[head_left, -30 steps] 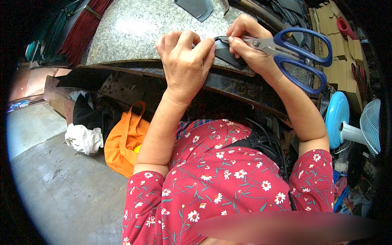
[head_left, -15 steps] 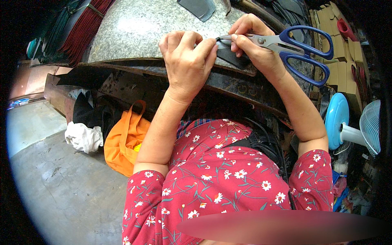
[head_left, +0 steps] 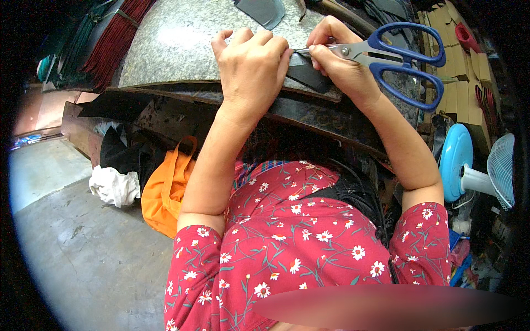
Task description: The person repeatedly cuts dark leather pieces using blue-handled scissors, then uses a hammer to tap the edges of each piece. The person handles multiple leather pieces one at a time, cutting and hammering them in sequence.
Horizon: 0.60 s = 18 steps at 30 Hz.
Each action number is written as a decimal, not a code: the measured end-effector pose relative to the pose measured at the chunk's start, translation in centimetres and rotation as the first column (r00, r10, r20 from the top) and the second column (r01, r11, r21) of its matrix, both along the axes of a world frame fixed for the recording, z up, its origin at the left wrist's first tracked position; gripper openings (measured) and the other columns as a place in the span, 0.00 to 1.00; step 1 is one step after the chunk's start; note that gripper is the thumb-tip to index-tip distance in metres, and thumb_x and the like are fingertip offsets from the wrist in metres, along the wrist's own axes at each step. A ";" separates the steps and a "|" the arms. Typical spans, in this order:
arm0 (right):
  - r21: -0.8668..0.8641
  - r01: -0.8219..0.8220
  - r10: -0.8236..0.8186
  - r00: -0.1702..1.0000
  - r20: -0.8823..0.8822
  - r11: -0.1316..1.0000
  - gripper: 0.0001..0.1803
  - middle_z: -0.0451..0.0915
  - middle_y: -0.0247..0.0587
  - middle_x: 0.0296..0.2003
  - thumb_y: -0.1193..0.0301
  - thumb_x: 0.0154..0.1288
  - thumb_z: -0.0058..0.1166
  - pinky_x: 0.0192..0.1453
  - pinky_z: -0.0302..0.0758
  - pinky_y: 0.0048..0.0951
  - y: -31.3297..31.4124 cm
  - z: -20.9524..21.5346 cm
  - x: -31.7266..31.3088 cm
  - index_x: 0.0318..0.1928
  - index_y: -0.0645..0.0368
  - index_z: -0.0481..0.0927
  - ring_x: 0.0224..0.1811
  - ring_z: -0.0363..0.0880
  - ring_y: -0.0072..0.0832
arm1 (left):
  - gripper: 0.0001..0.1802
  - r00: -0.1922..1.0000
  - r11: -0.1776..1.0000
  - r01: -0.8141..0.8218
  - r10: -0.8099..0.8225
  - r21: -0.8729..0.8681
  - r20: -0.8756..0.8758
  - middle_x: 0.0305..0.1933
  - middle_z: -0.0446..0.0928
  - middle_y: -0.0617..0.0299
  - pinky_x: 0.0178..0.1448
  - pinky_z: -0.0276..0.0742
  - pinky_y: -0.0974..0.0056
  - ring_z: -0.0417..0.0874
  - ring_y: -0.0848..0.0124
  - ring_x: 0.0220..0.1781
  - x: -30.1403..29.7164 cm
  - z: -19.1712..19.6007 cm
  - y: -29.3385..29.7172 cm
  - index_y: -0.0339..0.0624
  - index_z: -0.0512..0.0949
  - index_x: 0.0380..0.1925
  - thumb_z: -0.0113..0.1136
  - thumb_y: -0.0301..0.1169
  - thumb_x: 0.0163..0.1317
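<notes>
My right hand [head_left: 349, 69] is closed round the blades of a pair of scissors [head_left: 345, 51], close to the pivot. Their dark blue loop handles stick out past my wrist to the right. At the blade tips my left hand [head_left: 249, 74] is closed, thumb and forefinger pinched together. What it holds is mostly hidden, with only a sliver of something dark showing at the fingertips. Beneath both hands, a flat black piece [head_left: 310, 76] lies at the near edge of the speckled grey worktop [head_left: 171, 47]. Further back rests another dark grey flat piece [head_left: 262, 12].
Bundles of dark red cords [head_left: 113, 41] and green cords lie at the far left. An orange bag [head_left: 163, 201] and a white cloth [head_left: 114, 186] sit below the worktop. On the right are stacked tan cardboard pieces [head_left: 464, 99] and a blue and white fan [head_left: 457, 163].
Both hands have shifted slightly left and away from me, with the scissors. The left hand's outer fingers have lifted and spread a little. The scissors remain in the right hand.
</notes>
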State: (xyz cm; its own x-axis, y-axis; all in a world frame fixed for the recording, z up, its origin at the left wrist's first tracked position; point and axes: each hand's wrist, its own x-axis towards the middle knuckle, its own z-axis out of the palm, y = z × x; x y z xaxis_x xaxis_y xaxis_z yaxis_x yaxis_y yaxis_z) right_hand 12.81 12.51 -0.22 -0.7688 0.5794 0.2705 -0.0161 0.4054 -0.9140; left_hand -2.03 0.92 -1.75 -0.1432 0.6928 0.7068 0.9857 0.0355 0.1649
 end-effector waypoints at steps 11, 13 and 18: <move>0.041 -0.028 0.028 1.000 0.001 0.999 0.04 0.75 0.32 0.34 0.81 0.65 0.52 0.28 0.69 0.16 0.0 0.0 -0.1 0.34 0.60 0.72 0.28 0.72 0.13 | 0.07 0.980 0.999 0.040 -0.045 0.027 0.196 0.35 0.80 0.65 0.50 0.70 0.55 0.78 0.61 0.41 -0.1 -0.5 -1.7 0.50 0.86 0.33 0.70 0.34 0.54; 0.077 -0.037 0.037 0.999 0.004 0.996 0.04 0.75 0.34 0.36 0.80 0.66 0.51 0.28 0.70 0.16 0.0 0.1 0.1 0.34 0.60 0.72 0.28 0.73 0.13 | 0.07 0.976 0.994 0.098 -0.105 0.046 0.190 0.35 0.80 0.65 0.46 0.72 0.58 0.77 0.62 0.40 -0.2 -0.6 -1.8 0.51 0.87 0.34 0.71 0.31 0.53; -0.070 -0.074 0.066 0.992 -0.103 0.995 0.04 0.75 0.38 0.40 0.81 0.68 0.51 0.30 0.74 0.18 0.2 0.1 0.6 0.36 0.61 0.71 0.29 0.76 0.15 | 0.07 0.981 0.993 0.095 -0.105 0.069 0.164 0.33 0.79 0.65 0.45 0.72 0.58 0.76 0.62 0.39 0.0 -1.0 -1.7 0.51 0.86 0.34 0.71 0.30 0.53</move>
